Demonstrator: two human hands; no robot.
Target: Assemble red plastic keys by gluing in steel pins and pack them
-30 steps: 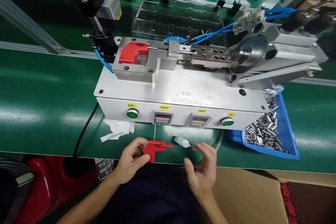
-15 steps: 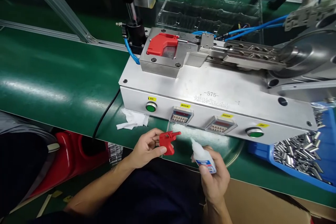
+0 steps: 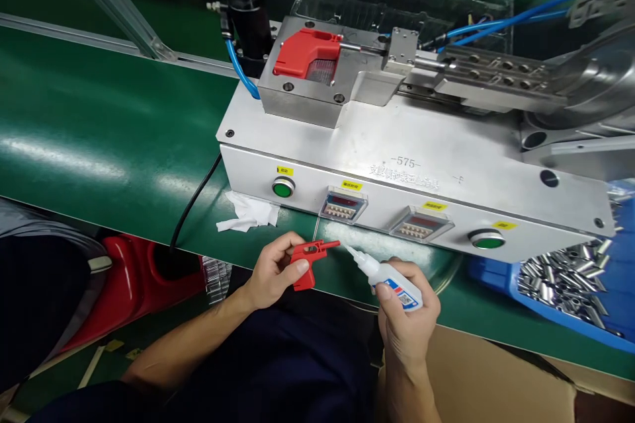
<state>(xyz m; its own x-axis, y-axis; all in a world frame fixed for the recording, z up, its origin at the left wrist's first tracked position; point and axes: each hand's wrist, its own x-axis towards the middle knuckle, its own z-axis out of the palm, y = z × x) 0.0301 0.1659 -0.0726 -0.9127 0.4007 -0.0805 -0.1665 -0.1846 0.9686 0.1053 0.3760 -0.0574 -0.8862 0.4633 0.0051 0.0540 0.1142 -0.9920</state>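
Observation:
Between the thumb and fingers of my left hand (image 3: 276, 272) is a red plastic pistol-shaped part (image 3: 305, 268), its thin barrel pointing right. My right hand (image 3: 409, 310) is wrapped round a white glue bottle (image 3: 394, 283) with a blue and red label. The bottle lies tilted, and its narrow nozzle points left, close to the barrel's tip; I cannot tell whether they touch. Behind both hands, a second red part (image 3: 303, 53) sits in the metal fixture (image 3: 297, 106) of the machine, with a steel rod at its right end.
The machine's silver base (image 3: 347, 139) carries green buttons and two small counters. At right, a blue bin (image 3: 496, 274) holds many metal tubes. A crumpled white tissue (image 3: 248, 211) lies at the base's left front. A red stool (image 3: 119, 284) and a cardboard box (image 3: 496, 370) are below the table edge.
The glue bottle has tipped further over, and its nozzle has come left to the red part's barrel. My left hand has turned the red part slightly. The view has shifted a little.

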